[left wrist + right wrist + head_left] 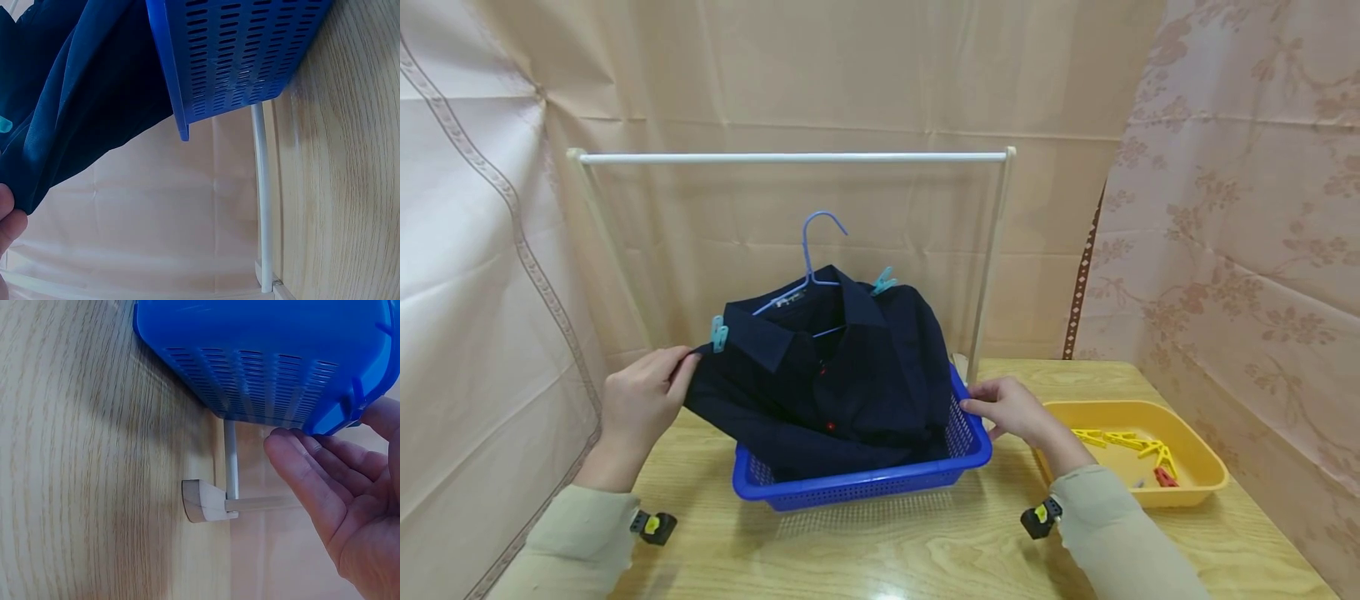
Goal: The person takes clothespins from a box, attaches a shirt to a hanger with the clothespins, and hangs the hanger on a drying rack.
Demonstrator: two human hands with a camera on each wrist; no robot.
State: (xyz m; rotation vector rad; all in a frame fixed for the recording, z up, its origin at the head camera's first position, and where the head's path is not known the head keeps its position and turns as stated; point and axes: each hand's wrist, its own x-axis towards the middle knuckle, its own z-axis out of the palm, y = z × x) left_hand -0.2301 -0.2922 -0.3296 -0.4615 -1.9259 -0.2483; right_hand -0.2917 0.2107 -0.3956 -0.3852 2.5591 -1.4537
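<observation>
A dark navy collared shirt point(880, 375) lies bunched in a blue perforated basket point(865, 485), on a blue hanger point(807, 250) whose hook points up. Light-blue clothespins sit at both shoulders, a left one point(719, 335) and a right one point(884, 282). Between thumb and fingers, my left hand point(643, 398) pinches the shirt's left-hand side out past the basket. My right hand point(1011, 408) holds the basket's right end, thumb on the rim and fingers underneath it, as the right wrist view shows. The lower shirt is hidden inside the basket.
Behind the basket stands a white rack with a horizontal bar point(797, 158); its foot point(203, 501) rests on the wooden table point(925, 550). To the right, a yellow tray point(1180, 497) holds several yellow clothespins point(1123, 439) and a red one point(1165, 477). Curtains point(1232, 250) surround the table.
</observation>
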